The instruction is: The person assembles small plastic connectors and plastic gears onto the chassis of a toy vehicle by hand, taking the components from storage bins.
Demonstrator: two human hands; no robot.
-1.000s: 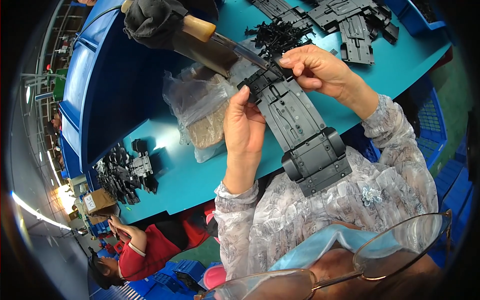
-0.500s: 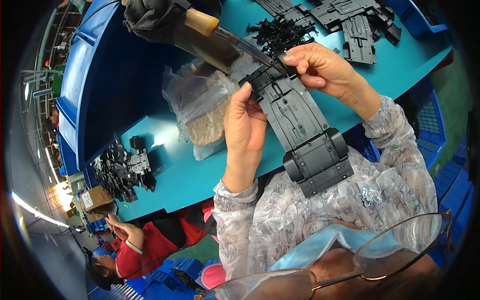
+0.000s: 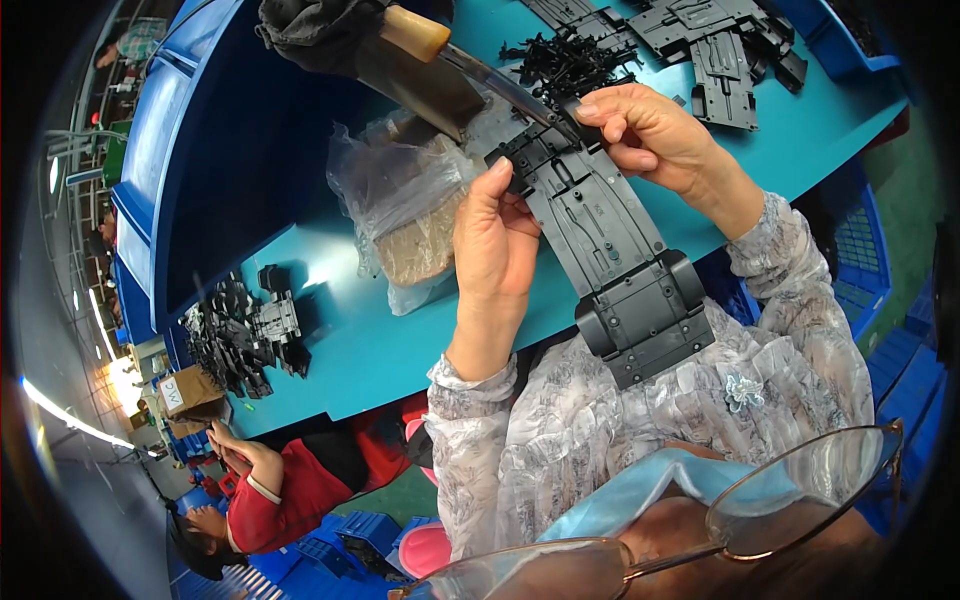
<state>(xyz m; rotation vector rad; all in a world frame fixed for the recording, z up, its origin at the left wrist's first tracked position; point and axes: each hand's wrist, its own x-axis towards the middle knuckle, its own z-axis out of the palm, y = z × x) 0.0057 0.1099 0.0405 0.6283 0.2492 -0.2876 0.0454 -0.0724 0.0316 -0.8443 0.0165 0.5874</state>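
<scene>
A long black plastic chassis part [image 3: 602, 235] slants between my hands, its wider boxy end near my body. My left hand [image 3: 495, 235] grips its far left corner, thumb on top and the other fingers partly hidden beneath. At the far right corner, my right hand [image 3: 650, 135] pinches the edge between thumb and fingers. A metal-shafted tool with a wooden handle [image 3: 415, 34] reaches down from the upper left. Its tip ends at the far end of the part, between my hands; whether it touches cannot be made out. Dark cloth [image 3: 325, 35] is bunched behind the handle.
Beyond my hands lies a heap of small black pieces [image 3: 575, 68]. More black chassis parts [image 3: 722, 75] lie at the far right, others [image 3: 240, 335] at the left. A plastic-wrapped brown block [image 3: 415, 235] sits beside my left hand. A person in red [image 3: 290, 500] works at lower left.
The chassis part and both my hands have shifted slightly to the right in the picture, as has the tool. My grip looks the same.
</scene>
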